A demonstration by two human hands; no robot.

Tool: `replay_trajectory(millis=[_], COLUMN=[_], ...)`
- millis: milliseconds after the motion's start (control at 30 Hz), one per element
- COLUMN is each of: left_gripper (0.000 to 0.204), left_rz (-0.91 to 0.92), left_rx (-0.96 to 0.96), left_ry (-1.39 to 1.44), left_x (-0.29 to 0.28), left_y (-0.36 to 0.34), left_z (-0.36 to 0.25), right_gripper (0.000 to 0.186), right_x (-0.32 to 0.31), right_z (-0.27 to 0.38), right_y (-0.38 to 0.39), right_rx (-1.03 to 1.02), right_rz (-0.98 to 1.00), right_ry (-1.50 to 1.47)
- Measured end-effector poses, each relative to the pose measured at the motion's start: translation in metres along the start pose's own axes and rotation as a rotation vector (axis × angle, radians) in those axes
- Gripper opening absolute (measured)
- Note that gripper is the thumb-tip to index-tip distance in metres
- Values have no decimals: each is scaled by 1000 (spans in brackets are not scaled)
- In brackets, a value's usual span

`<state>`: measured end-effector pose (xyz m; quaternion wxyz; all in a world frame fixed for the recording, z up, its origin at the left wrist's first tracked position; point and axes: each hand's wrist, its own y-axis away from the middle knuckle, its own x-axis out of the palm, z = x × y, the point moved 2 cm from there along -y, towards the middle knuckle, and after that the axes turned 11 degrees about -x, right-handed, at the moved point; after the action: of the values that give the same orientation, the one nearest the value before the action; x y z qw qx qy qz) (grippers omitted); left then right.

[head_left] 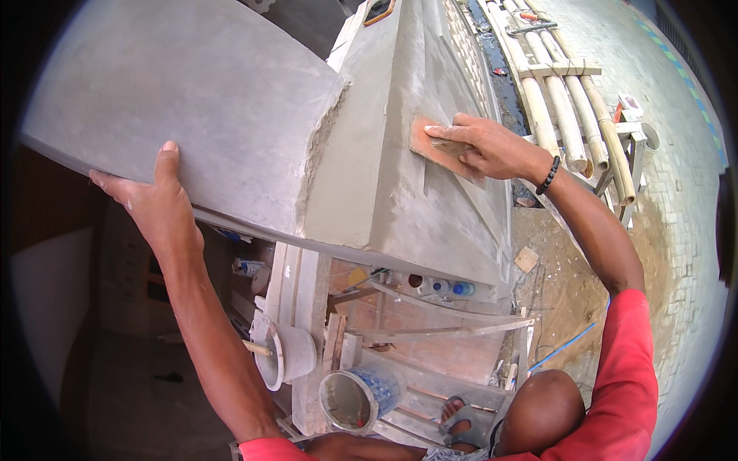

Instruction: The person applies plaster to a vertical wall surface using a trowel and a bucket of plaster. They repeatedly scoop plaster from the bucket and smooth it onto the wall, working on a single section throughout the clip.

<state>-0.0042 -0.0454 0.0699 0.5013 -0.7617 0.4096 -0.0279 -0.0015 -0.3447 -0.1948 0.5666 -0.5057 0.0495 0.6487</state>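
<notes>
My right hand (492, 146), with a dark beaded bracelet at the wrist, grips a flat plastering float (420, 141) with an orange-red face. The float lies against the sloping side of a grey plastered ledge (430, 203), its index finger stretched along it. My left hand (163, 203) rests at the near edge of a smooth grey slab (177, 100), thumb on top and index finger spread along the edge; its other fingers are hidden. Between the slab and the sloping side runs a band of rougher, fresher-looking plaster (346, 169) with a ragged left border.
Below stand a white bucket (296, 353) with a wooden-handled tool and a blue-sided bucket (361, 399), on wooden planks. Bamboo poles (557, 100) lie across a support at the right. Bottles (461, 288) stand under the ledge. A phone-like object (379, 11) lies at the top.
</notes>
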Motion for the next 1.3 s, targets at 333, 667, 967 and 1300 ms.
replay_trajectory(millis=[333,667,967,1300], left_gripper=[94,97,97,97], left_rz=[39,29,62,76], left_rx=[-11,-11,4,-6], left_ry=[20,-36,17,1], left_x=[-2,-4,1,-3], left_y=[0,-1,1,1], left_z=[3,-1,3,1], right_gripper=[71,72,70,67], right_x=[-16,-7,-18,-9], right_z=[-31,-45,-50,-18], right_y=[-40,-30,-52,-30], right_rx=[-39,51,-73,-45], right_rz=[-219,-69,-233,-224], right_ry=[-112,-88,-70,-57])
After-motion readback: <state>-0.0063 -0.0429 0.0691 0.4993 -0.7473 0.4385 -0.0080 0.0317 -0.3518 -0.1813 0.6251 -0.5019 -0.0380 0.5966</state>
